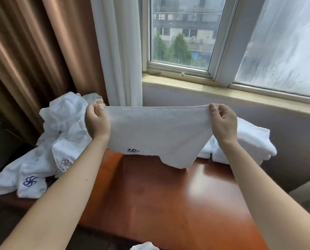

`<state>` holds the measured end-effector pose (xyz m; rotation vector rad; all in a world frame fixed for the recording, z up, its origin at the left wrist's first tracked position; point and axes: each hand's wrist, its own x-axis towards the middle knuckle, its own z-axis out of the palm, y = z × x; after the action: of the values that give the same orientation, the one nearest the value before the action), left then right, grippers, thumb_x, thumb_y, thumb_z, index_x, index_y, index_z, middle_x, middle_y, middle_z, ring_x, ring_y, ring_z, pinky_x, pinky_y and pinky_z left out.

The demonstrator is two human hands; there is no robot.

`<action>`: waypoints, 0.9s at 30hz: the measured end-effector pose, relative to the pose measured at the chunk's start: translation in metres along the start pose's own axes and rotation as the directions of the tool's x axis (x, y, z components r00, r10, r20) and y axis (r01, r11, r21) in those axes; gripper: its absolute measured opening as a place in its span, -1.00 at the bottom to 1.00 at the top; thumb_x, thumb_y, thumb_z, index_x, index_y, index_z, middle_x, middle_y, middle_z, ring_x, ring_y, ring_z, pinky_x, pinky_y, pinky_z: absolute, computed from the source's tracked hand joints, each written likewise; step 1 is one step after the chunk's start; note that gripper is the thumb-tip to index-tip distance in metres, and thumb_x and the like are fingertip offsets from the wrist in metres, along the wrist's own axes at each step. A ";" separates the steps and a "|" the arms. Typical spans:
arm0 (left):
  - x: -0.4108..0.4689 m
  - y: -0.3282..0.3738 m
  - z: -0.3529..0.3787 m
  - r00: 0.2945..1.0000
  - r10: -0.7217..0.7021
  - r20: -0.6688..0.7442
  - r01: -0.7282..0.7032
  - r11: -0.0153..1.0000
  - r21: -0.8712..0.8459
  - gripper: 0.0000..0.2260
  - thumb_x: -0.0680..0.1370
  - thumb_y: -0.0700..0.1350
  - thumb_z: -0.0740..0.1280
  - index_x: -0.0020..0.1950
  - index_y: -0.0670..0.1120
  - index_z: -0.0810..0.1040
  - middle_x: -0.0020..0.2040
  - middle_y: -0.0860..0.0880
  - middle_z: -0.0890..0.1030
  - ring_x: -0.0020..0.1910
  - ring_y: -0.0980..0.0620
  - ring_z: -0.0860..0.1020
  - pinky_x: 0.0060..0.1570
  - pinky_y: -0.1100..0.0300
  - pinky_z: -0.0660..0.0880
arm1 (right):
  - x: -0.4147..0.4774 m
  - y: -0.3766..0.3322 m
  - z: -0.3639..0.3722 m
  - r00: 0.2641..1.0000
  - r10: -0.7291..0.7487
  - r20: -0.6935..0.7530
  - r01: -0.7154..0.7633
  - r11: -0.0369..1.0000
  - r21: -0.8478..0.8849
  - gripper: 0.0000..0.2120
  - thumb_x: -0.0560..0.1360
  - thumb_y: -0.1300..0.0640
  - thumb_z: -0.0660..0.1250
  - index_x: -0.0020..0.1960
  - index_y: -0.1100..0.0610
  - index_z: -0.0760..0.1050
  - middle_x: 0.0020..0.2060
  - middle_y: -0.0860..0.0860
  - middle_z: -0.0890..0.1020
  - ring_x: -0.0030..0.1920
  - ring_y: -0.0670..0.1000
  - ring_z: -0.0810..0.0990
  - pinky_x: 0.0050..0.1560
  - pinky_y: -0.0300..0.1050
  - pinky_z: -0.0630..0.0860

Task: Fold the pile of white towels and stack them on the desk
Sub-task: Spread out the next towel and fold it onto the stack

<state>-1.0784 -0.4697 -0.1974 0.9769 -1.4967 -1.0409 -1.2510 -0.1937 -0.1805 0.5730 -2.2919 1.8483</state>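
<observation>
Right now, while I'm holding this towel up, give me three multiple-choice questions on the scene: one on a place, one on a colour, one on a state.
1. Where does the folded stack sit?
A. on the far right of the desk
B. on the floor
C. on a bed

2. What colour is the emblem on the held towel?
A. red
B. dark blue
C. green

3. How is the held towel?
A. flat on the desk
B. rolled up
C. stretched in the air between both hands

Answers:
1 A, it rests on the desk behind the right hand.
2 B, the stitching near its lower edge is dark blue.
3 C, the left hand and right hand pinch its top corners.
</observation>
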 end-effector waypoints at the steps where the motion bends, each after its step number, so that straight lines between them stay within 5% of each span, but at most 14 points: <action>1: -0.006 -0.014 -0.003 1.000 -0.029 0.000 0.029 0.999 0.042 -0.72 0.63 -0.11 0.14 0.22 -0.09 0.57 0.18 0.06 0.61 0.15 0.09 0.54 0.05 0.28 0.40 | -0.008 0.010 0.004 0.999 0.031 0.020 -0.031 0.999 0.010 -0.64 0.64 0.02 0.25 -0.15 0.30 0.47 -0.31 0.02 0.45 -0.28 -0.06 0.38 -0.26 -0.16 0.32; 3: -0.019 -0.041 -0.010 0.998 -0.065 0.004 0.064 0.990 0.124 -0.71 0.63 -0.09 0.12 0.22 -0.06 0.57 0.18 0.05 0.60 0.08 0.13 0.51 0.01 0.26 0.38 | -0.024 0.031 0.011 0.995 0.089 0.043 -0.090 0.996 0.010 -0.65 0.65 0.04 0.23 -0.13 0.32 0.46 -0.29 0.02 0.46 -0.28 -0.08 0.38 -0.27 -0.25 0.33; 13: -0.062 -0.130 -0.041 0.984 -0.171 0.057 0.123 0.870 0.478 -0.73 0.66 -0.05 0.08 0.20 0.03 0.54 0.16 0.00 0.63 0.12 -0.07 0.56 0.05 0.09 0.44 | -0.104 0.128 0.033 0.900 0.403 0.168 -0.368 0.907 -0.202 -0.67 0.64 0.05 0.22 -0.27 0.13 0.30 -0.39 -0.06 0.34 -0.35 -0.05 0.28 -0.27 -0.02 0.23; 21: -0.071 -0.164 -0.030 0.963 -0.242 0.114 0.140 0.819 0.556 -0.74 0.67 -0.10 0.09 0.21 0.01 0.55 0.16 0.08 0.61 0.02 0.11 0.49 -0.14 0.26 0.29 | -0.117 0.167 0.040 0.838 0.522 0.159 -0.462 0.834 -0.301 -0.69 0.63 0.05 0.19 -0.23 0.18 0.33 -0.36 -0.04 0.35 -0.34 -0.04 0.29 -0.33 -0.11 0.23; 27: -0.063 -0.185 -0.010 0.940 -0.292 0.179 0.142 0.808 0.572 -0.72 0.69 -0.08 0.07 0.25 -0.01 0.53 0.19 0.03 0.60 0.13 0.00 0.54 0.01 0.15 0.40 | -0.107 0.189 0.051 0.836 0.528 0.146 -0.450 0.814 -0.367 -0.69 0.64 0.04 0.16 -0.25 0.12 0.26 -0.36 -0.02 0.31 -0.35 -0.02 0.27 -0.32 -0.01 0.19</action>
<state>-1.0477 -0.4660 -0.3909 1.4956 -2.0048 -0.9334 -1.2176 -0.1883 -0.4014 0.1596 -3.0619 1.5833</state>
